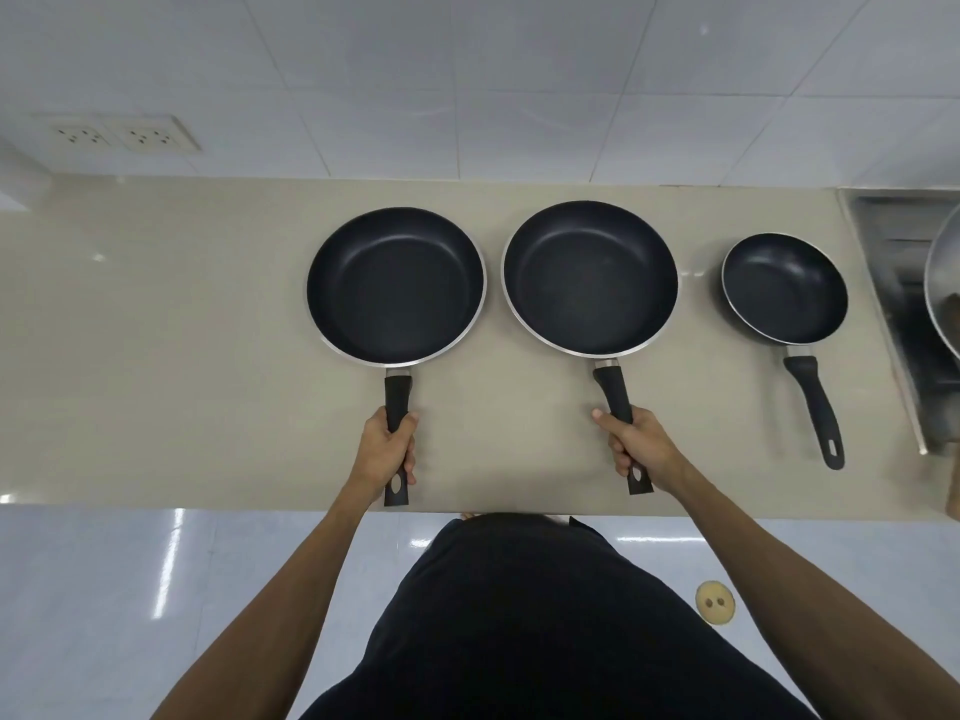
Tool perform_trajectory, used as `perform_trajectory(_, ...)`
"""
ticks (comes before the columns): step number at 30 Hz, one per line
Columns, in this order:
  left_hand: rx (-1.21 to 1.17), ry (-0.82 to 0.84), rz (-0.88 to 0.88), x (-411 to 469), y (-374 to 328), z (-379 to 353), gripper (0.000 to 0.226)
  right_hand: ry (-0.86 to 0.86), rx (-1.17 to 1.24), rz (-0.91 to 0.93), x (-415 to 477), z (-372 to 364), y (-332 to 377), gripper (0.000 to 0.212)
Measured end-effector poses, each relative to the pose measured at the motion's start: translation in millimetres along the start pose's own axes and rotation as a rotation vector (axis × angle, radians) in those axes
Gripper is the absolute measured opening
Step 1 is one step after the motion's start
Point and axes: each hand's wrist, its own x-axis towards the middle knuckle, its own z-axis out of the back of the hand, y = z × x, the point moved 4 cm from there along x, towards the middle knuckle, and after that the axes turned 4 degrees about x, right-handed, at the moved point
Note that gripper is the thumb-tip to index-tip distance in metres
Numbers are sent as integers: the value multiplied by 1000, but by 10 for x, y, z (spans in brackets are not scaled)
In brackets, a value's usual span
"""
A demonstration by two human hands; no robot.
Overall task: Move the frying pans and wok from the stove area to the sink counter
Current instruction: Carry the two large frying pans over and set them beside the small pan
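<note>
Three dark nonstick pans sat in a row on the beige desk (156, 330), handles toward the person. The left hand (385, 449) had its grip clamped round the handle of the left pan (395, 285), and the right hand (636, 446) had its grip clamped round the handle of the middle pan (589, 278); both pans seemed to rest flat on the desk. A small pan (784, 288) lay untouched just beside the steel sink (883, 283), where the rim of a grey metal vessel (943, 283), perhaps the wok, showed at the frame edge. The step looked like setting down two pans; next, both grips needed to let go. White wall tiles, a double socket (117, 133) and glossy floor surrounded the desk.
</note>
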Motion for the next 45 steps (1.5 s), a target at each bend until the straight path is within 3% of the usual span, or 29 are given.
perform_trajectory(11, 16, 33, -4, 93, -120, -160, 18, -21, -79, -24, -1, 65, 51, 33)
perform_trajectory(22, 18, -41, -6, 63, -133, -216, 18, -115, -152, 4, -38, 157, 93, 32)
perform_trajectory(45, 10, -23, 79, -66, -129, -328, 19, -170, -100, -20, -159, -70, 17, 30)
